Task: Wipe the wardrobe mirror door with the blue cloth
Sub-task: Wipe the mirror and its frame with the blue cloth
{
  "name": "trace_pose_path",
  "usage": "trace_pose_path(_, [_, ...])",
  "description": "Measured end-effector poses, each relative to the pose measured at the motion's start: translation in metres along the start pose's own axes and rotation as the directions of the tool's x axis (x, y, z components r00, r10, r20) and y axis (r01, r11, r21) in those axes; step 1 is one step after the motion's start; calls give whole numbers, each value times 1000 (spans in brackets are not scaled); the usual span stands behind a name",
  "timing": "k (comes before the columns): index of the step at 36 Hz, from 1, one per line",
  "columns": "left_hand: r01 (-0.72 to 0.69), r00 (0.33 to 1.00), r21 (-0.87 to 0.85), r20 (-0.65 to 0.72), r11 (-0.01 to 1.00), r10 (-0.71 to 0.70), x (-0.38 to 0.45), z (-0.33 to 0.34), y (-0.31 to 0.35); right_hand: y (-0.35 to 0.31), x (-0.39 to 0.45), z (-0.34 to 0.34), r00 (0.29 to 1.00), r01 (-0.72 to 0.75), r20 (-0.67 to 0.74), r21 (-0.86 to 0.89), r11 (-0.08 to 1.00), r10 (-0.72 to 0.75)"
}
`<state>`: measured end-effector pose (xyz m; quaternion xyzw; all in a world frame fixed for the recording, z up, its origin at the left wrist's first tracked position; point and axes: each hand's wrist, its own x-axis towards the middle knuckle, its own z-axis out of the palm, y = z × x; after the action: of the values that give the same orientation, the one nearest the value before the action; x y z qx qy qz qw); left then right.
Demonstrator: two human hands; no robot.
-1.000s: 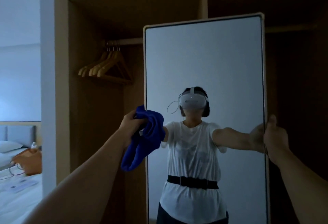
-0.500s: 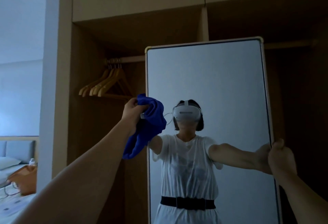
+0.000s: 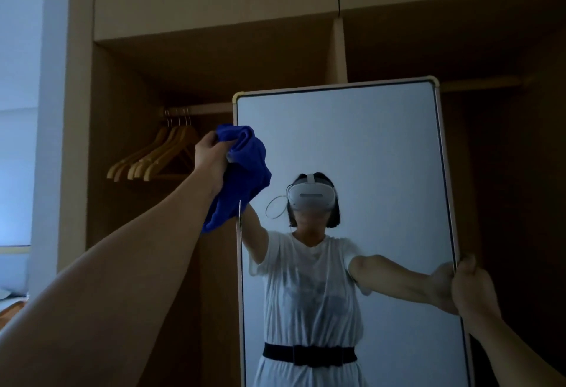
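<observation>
My left hand (image 3: 211, 155) is closed around a bunched blue cloth (image 3: 242, 172), fingers clamped into its folds; the cloth hangs down from my grip and lies across the left edge of the mirror door (image 3: 367, 147), just below its upper left corner; whether the fabric presses the glass I cannot tell. My right hand (image 3: 473, 288) is wrapped around the right edge of the door's frame, thumb on the front, the other fingers hidden behind it; it holds the door low on that side. The mirror stands upright before the open wardrobe (image 3: 214, 25) and shows my reflection with both arms stretched out. To the left of the door, inside the wardrobe, a cluster of wooden hangers (image 3: 153, 157) hangs from a rail (image 3: 199, 108), well apart from the cloth; the room is dim.
</observation>
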<state>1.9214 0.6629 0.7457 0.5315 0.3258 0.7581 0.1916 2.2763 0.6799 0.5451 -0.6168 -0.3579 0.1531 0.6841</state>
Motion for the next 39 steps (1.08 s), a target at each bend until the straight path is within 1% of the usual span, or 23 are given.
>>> trace_pose_path(4, [-17,999,-5,-37,1000,17,20,9,19,0,2,1,1000,-10,4,-14,1000,10])
trace_pose_path(6, [23,999,-53,-46,998,-26,29,14,25,0,2,2,1000,-3,5,-16,1000,3])
trace_pose_path(8, [107,993,-118,-25,987,-111,32,16,26,0,1,2,1000,-4,3,-21,1000,5])
trace_pose_path(9, [121,992,-119,-17,985,-124,30,16,25,0,1,2,1000,-9,2,-24,1000,9])
trace_pose_path(11, [121,992,-89,-6,989,-123,25,15,24,-1,0,3,1000,-28,1,-24,999,28])
trace_pose_path(15, [140,990,-116,38,983,-137,17,10,21,-2,2,2,999,-44,18,-29,999,45])
trace_pose_path(19, [166,985,-116,63,979,-159,-3,2,0,0,1,1,1000,-18,-2,-27,999,18])
trace_pose_path(22, [150,988,-106,48,983,-146,-30,-9,-32,1,-1,0,1000,6,-25,-28,1000,-7])
trace_pose_path(27, [188,980,-73,82,980,-182,-70,-24,-78,0,-3,0,997,50,-52,-62,997,-53])
trace_pose_path(30, [182,979,-60,99,981,-176,-83,-30,-90,2,-3,1,995,71,-67,-59,996,-75])
trace_pose_path(34, [209,971,-8,118,978,-206,-98,-37,-99,2,-3,2,995,86,-51,-32,996,-88])
trace_pose_path(39, [212,970,-12,128,977,-208,-107,-38,-106,0,-4,5,995,86,-41,-9,996,-87])
